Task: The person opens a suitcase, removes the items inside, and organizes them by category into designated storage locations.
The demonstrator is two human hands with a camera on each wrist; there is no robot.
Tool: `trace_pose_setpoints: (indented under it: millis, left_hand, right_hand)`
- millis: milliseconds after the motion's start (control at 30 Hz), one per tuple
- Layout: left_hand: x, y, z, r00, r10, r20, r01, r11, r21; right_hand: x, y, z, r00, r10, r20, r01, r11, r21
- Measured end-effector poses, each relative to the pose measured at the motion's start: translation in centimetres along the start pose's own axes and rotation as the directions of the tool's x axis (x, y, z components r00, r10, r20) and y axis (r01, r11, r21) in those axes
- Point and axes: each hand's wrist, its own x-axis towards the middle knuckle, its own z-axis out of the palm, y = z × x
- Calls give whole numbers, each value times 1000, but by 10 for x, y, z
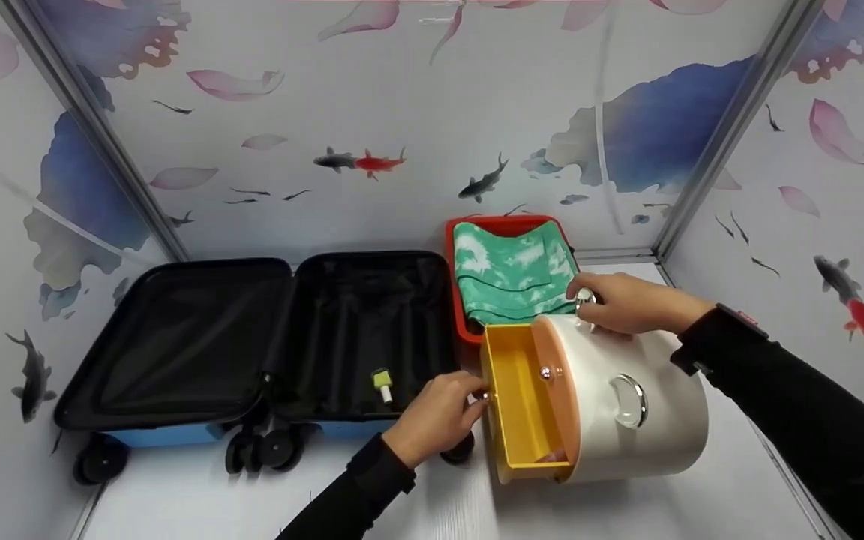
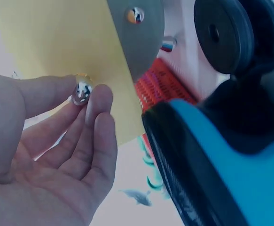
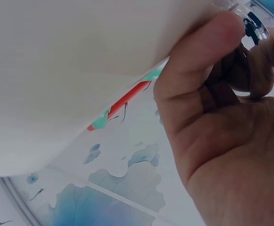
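Note:
A white rounded storage box (image 1: 649,420) with an orange front panel (image 1: 556,360) lies on the right, its yellow drawer (image 1: 513,405) standing out to the left. My left hand (image 1: 439,412) is at the drawer's outer face. In the left wrist view, its thumb and fingers pinch a shiny round knob (image 2: 82,90). The right hand (image 1: 623,300) has its fingers curled round a chrome handle (image 3: 256,21) at the box's far side. A small pinkish item (image 1: 552,455) shows in the drawer's near corner. A second chrome handle (image 1: 631,401) is free on the box.
An open black-lined suitcase (image 1: 177,352) with blue shells and black wheels lies on the left. A small bottle with a yellow-green cap (image 1: 382,382) rests in its right half. Behind the drawer, a red basket (image 1: 469,330) holds folded green-and-white cloth (image 1: 511,270). Patterned walls enclose the table.

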Motion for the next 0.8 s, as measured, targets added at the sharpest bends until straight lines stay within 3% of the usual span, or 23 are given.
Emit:
trace_pose_setpoints:
  millis: [233,533,800]
  left_hand:
    - [15,11,18,1000,14,-16,-14,999,-37]
    - [35,26,40,999,31,-39,-32,999,-10]
    - [43,31,49,1000,8,-23,-8,1000,-3]
  right_hand:
    - [0,1,0,1000,-7,-10,6,1000,-4]
    - [1,2,1,1000,-14,-16,14,1000,5]
    - [1,2,1,999,-18,-29,18,1000,-9]
